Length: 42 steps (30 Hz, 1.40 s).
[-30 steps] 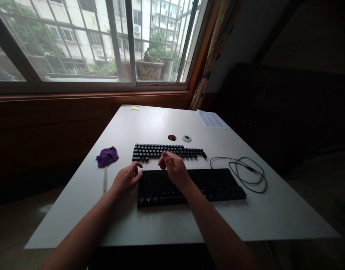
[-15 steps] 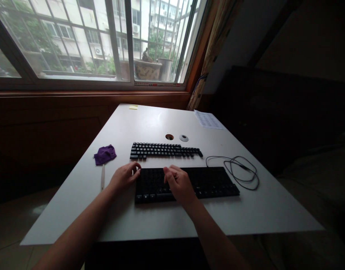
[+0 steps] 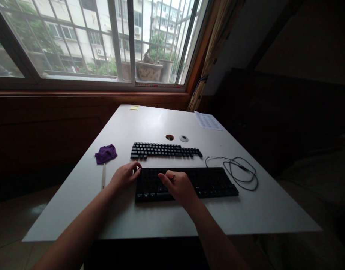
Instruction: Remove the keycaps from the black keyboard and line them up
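Note:
A black keyboard (image 3: 212,183) lies on the white table in front of me, with few keycaps visible on it, mostly along its near edge. My left hand (image 3: 126,174) is closed at the keyboard's far left corner, thumb and forefinger pinched on its edge. Over the middle of the keyboard hovers my right hand (image 3: 179,186), its fingers curled in and the thumb pressed towards them. Whatever it may hold is hidden. Loose black keycaps (image 3: 161,150) stand in neat rows just beyond the keyboard.
To the left lie a purple cloth (image 3: 106,154) and a thin pale stick (image 3: 103,176). A coiled black cable (image 3: 242,168) rests on the right. Farther back are a cable hole (image 3: 169,137), its round cover (image 3: 184,138), a printed sheet (image 3: 208,120) and yellow sticky notes (image 3: 134,107).
My right hand has shifted slightly left and turned, its thumb now pointing more to the left. My left hand stays at the keyboard's corner.

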### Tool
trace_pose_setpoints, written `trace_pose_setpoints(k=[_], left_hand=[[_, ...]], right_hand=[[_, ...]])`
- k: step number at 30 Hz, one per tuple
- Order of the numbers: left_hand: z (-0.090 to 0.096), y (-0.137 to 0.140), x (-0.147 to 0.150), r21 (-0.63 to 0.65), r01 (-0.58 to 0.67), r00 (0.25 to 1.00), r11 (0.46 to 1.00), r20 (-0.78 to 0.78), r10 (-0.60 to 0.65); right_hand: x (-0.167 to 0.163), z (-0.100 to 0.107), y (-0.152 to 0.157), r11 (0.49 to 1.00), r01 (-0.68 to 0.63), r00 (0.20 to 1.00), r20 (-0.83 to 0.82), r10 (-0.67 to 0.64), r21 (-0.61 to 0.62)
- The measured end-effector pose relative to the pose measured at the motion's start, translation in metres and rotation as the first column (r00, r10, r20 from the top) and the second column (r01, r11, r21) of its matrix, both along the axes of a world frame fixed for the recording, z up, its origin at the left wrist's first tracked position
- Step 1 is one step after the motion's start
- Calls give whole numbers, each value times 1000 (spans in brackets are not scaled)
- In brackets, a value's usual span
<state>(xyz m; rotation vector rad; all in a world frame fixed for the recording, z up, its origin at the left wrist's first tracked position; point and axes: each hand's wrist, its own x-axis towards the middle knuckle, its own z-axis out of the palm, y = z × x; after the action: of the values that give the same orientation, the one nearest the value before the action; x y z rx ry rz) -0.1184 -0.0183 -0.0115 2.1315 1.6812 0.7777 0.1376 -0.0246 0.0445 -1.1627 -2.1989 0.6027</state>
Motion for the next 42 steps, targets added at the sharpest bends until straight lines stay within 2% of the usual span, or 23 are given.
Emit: trace_pose_setpoints(k=[4, 6, 9, 12, 15, 18, 22, 24, 26, 29, 33, 36, 42], left_hand=[[-3, 1, -1, 3, 1, 1000, 1000, 1, -1], [-4, 2, -2, 1, 0, 1000, 1000, 3, 0], [-5, 2, -2, -7, -2, 1000, 1000, -1, 2], [-4, 2, -2, -16, -4, 1000, 1000, -10, 4], [-4, 2, -1, -17, -4, 1000, 1000, -14, 3], [-5, 2, -2, 6, 1, 1000, 1000, -17, -1], [-6, 0, -1, 145, 19, 1000, 989, 5, -20], [-4, -3, 2, 243, 60, 998, 968, 9, -64], [0, -8, 8, 335, 158, 987, 929, -20, -160], [8, -16, 20, 431, 366, 930, 825, -154, -332], [15, -22, 30, 451, 525, 851, 722, -313, -423], [17, -23, 31, 457, 561, 825, 690, -379, -420], [18, -21, 31, 482, 576, 814, 660, -413, -408]], right_hand=[[-8, 2, 3, 1000, -20, 996, 84, 21, -17], [-11, 0, 6, 999, -12, 997, 75, 16, -51], [-9, -6, 9, 982, 16, 999, -33, -23, -188], [-3, -15, 14, 933, 34, 984, -149, -93, -358], [4, -22, 18, 889, 50, 966, -202, -158, -455], [7, -24, 18, 882, 36, 959, -231, -162, -470], [7, -21, 12, 923, -14, 973, -217, -76, -385], [5, -18, 10, 945, -32, 979, -200, -36, -325], [4, -15, 8, 962, -36, 982, -190, -16, -272], [0, -9, 9, 977, -31, 983, -185, -9, -212], [-4, -6, 12, 973, -27, 977, -210, -22, -228], [-7, -6, 14, 958, -32, 968, -246, -41, -285], [-9, -5, 15, 939, -56, 962, -270, -41, -340]])
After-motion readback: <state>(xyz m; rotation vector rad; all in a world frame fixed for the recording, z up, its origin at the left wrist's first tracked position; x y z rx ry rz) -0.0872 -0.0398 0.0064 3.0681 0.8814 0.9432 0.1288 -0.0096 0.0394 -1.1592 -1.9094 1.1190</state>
